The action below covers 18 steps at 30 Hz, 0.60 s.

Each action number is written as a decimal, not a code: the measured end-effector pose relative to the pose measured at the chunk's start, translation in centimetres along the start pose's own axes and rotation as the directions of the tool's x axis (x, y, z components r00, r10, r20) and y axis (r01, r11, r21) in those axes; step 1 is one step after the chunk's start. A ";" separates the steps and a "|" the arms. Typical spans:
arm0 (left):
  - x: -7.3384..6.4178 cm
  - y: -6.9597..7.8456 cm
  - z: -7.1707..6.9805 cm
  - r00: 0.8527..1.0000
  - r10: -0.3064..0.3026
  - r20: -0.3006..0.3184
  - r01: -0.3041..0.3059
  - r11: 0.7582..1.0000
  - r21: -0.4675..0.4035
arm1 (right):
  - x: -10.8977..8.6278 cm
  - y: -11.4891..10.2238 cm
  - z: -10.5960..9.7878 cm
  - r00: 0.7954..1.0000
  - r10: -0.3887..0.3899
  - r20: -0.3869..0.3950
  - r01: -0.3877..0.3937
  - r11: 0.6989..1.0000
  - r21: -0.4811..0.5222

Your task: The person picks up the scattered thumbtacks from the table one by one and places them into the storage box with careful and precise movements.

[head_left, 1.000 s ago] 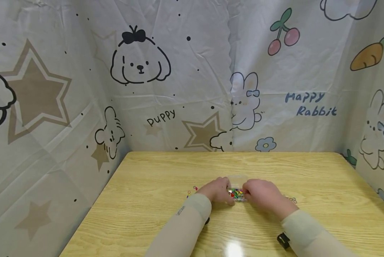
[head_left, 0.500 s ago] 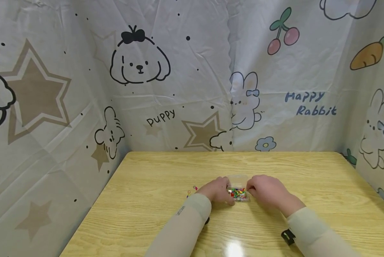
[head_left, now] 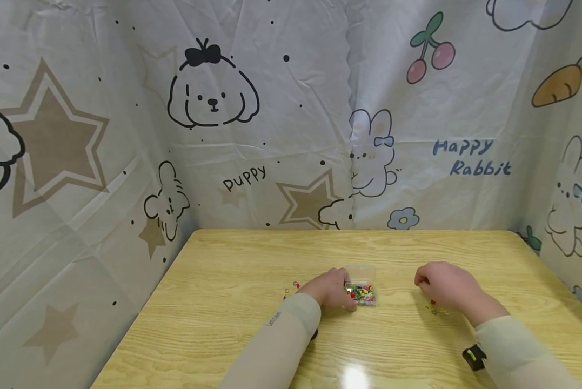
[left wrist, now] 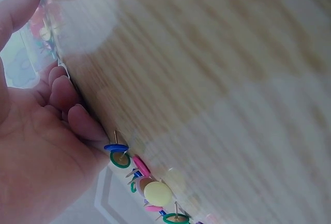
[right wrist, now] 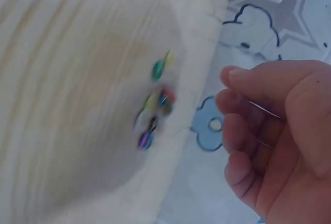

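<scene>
When compared with a second ago, looks like the same wide wooden counter (head_left: 252, 254), just with the action shifted toward the right edge. Can now see the right hand (head_left: 446, 283) well apart from the middle, after being right up at the box. Notice loosely curled fingers, roughly half closed, with nothing visible in them. Contrast that with the left hand (head_left: 332, 289), not budging at all, gripping the left side of the clear box (head_left: 368, 304) between thumb and fingers. Find that box about midway between the counter's left and right edges, well in from the far edge, with its lid (head_left: 361, 273) up at the back. Spot a colourful heap of thumbtacks (head_left: 362, 293) inside, a few loose tacks (head_left: 434, 312) near the right hand, and another small bunch (left wrist: 158, 194) beside the left hand, toward the left edge. Would read that as done at the box for the moment and back over at the loose ones, with the left just steadying. Wouldn't call it finished yet, given two lots lying outside.
</scene>
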<state>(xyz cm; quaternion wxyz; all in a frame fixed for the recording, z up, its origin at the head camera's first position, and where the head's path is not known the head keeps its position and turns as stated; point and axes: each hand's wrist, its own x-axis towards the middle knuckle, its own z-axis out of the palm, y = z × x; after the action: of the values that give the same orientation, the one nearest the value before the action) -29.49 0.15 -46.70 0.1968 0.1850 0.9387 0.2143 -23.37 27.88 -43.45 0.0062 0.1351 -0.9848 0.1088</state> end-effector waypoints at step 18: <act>-0.5 0.1 -0.2 1.000 0.011 0.005 -0.011 1.000 -0.001 | -0.8 2.5 0.7 0.996 0.068 0.059 -0.067 0.998 -0.020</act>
<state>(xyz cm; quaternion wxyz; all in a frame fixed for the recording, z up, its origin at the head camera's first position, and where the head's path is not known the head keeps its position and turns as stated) -29.15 -0.07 -46.36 0.1981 0.1905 0.9370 0.2155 -23.23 30.34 -44.71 -0.0258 0.1051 -0.9895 0.0962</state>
